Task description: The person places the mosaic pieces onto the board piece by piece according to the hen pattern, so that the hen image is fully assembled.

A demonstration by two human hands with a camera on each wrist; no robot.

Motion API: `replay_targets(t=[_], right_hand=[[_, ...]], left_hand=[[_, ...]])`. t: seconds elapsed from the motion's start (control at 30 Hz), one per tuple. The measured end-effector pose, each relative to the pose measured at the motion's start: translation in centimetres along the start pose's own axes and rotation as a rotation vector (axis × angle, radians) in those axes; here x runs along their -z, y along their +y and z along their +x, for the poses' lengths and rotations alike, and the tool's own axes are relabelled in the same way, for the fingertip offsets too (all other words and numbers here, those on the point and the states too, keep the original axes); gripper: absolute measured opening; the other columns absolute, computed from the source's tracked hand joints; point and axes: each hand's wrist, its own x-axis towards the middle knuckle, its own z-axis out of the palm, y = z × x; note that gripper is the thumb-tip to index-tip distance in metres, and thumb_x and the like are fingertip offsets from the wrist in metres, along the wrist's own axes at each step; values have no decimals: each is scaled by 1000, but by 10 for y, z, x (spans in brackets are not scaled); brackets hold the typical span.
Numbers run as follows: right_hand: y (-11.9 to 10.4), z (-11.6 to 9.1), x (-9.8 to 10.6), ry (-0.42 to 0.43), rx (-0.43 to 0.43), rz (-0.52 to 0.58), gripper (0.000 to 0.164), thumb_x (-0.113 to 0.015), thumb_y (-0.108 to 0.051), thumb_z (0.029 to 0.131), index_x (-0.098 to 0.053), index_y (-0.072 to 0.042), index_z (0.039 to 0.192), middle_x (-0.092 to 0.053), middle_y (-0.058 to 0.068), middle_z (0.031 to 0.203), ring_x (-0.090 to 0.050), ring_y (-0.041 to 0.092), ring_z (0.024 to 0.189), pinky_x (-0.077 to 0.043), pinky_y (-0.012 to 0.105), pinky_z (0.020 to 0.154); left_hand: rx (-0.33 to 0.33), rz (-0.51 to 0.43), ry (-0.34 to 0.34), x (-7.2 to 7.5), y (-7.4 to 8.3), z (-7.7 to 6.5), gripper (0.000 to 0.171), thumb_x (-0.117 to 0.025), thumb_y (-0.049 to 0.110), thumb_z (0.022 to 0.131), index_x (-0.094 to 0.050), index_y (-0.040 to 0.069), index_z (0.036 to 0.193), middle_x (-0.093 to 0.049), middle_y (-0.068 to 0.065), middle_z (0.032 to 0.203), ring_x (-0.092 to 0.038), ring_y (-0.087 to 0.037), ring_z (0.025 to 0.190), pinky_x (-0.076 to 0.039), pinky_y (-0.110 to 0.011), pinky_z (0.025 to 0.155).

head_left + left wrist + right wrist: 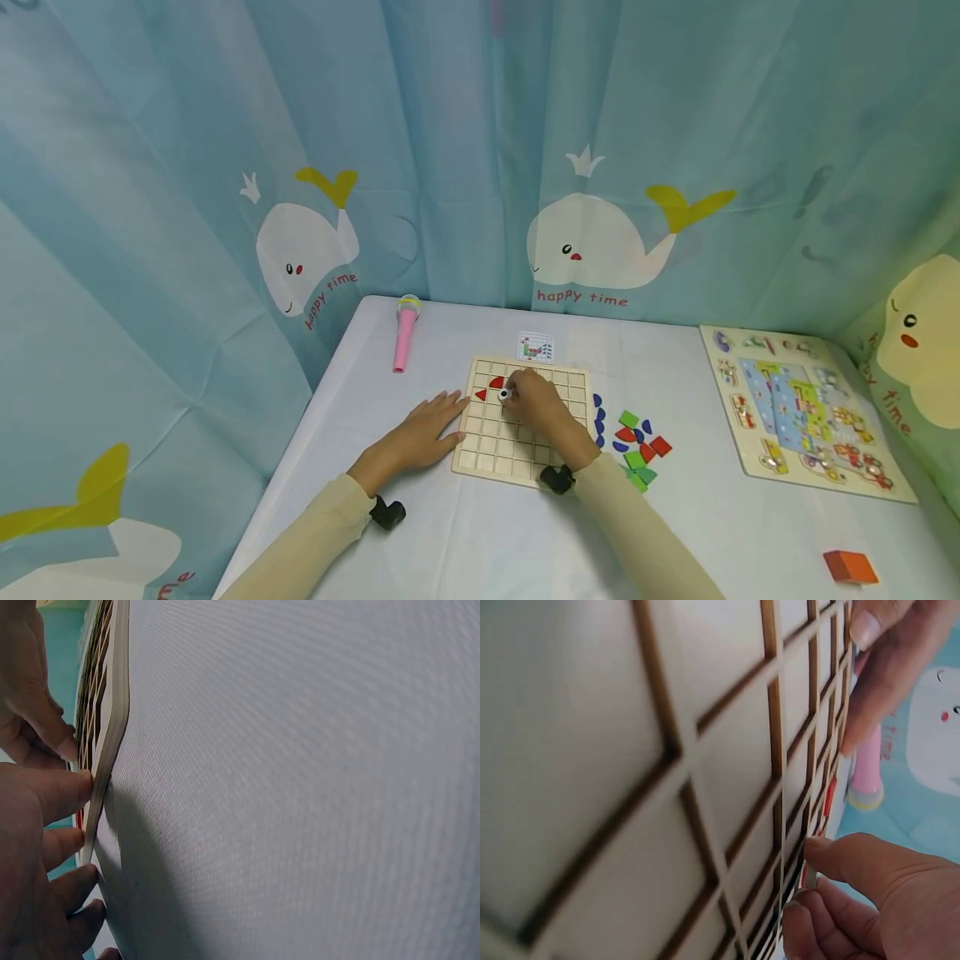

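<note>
A wooden grid board lies on the table in the head view. Two red pieces sit in its upper left cells, a quarter circle and a triangle. Just beside them my right hand pinches a small white tile with a black eye printed on it, over the board. In the right wrist view, thumb and fingers meet at its thin edge. My left hand lies with fingers extended, fingertips touching the board's left edge; the left wrist view shows them along that rim.
Blue half circles line the board's right side, near loose red, green and blue pieces. A pattern card lies behind the board, a pink microphone back left. Rightward are a picture puzzle board and an orange block.
</note>
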Motion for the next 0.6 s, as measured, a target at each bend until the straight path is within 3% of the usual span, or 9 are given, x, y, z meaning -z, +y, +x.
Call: replay_targets(t=[0.6], right_hand=[[-19, 12, -12, -29, -23, -90, 21, -82, -16, 94, -72, -1, 104, -67, 8, 96, -63, 23, 86, -53, 52, 88]], left_hand=[[4, 11, -14, -1, -2, 1, 65, -52, 39, 111, -32, 17, 168, -28, -9, 174, -21, -32, 162, -20, -57, 131]])
